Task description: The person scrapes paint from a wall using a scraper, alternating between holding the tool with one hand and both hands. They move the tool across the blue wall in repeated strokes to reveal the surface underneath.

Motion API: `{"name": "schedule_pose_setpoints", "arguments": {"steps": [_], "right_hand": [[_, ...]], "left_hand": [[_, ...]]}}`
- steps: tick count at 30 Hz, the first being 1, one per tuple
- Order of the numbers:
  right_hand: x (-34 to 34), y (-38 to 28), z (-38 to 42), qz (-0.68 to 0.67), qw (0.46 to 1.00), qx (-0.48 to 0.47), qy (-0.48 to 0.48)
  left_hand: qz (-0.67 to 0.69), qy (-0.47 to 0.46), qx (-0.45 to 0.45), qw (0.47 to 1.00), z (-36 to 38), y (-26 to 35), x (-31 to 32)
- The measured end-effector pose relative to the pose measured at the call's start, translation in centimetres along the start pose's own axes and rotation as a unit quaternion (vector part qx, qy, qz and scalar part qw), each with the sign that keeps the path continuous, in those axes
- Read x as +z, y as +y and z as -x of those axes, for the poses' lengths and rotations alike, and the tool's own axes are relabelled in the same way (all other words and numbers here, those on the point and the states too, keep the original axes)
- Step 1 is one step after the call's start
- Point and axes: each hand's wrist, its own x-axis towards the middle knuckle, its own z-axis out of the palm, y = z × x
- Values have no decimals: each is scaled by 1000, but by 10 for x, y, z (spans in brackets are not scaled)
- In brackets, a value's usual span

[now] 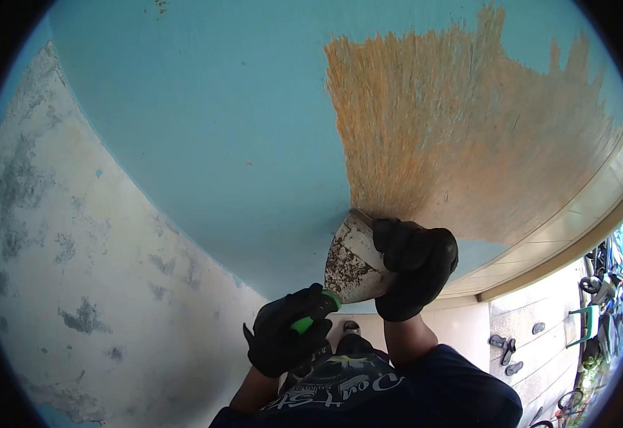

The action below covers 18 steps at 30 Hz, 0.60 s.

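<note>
A wide-bladed scraper (354, 265) with a green and black handle lies tilted against the wall. Its metal blade is speckled with brown and white residue. My left hand (286, 332), in a black glove, is closed around the handle. On the blade's right side, my gloved right hand (418, 264) is closed with its curled fingers gripping the blade. The blade's upper edge meets the wall at the lower end of a scraped brown-orange patch (411, 121). Smooth blue paint (204, 143) covers the wall left of that patch.
An adjoining white wall (126, 285) with grey blotches stands at the left. A beige ledge (540, 267) curves along the right. Beyond it, sandals (503, 348) lie on the tiled floor, near a green-framed stool (588, 324) and parked motorbikes (597, 285). My shoe (352, 327) shows below.
</note>
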Motion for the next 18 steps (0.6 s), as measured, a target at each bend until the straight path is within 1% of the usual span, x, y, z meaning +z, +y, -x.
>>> {"name": "schedule_pose_setpoints", "arguments": {"steps": [1,3,4,5,6,7,8,9,11,13,14,15,16,17,18], "right_hand": [[-2,1,0,-11,1000,1,19],[-2,0,-1,5,1000,-5,-5],[-2,0,-3,22,999,-10,-25],[-1,2,-5,22,999,-8,-24],[3,4,-8,22,999,-14,-38],[5,4,-8,22,998,-20,-52],[3,2,-5,22,998,-22,-51],[1,0,-1,35,998,-17,-40],[2,1,-5,45,998,-18,-36],[4,-3,-4,99,993,-21,-60],[0,-2,-1,102,993,-19,-57],[-6,1,4,84,996,-5,-28],[-9,2,6,66,998,9,-1],[-9,2,6,65,998,8,-3],[-10,2,3,24,1000,10,3]], "left_hand": [[-7,-10,2,1000,-1,1,-1],[-16,-17,7,1000,-4,6,-3],[-5,0,-15,1000,-7,10,-2],[7,13,-42,999,-6,12,-1],[7,10,-47,999,-4,12,-1],[-16,2,-32,999,-4,12,-3],[-41,-4,-12,999,-6,10,-5],[-42,-5,-10,999,-3,9,-5],[27,-14,-35,999,1,2,-2],[36,-27,-37,998,-2,3,-5],[19,-14,-19,1000,-3,4,-5],[2,-1,-2,1000,-1,7,-5],[3,-1,-5,1000,3,9,-3],[-5,1,-10,1000,5,12,1],[-14,4,-10,1000,3,13,3]]}}
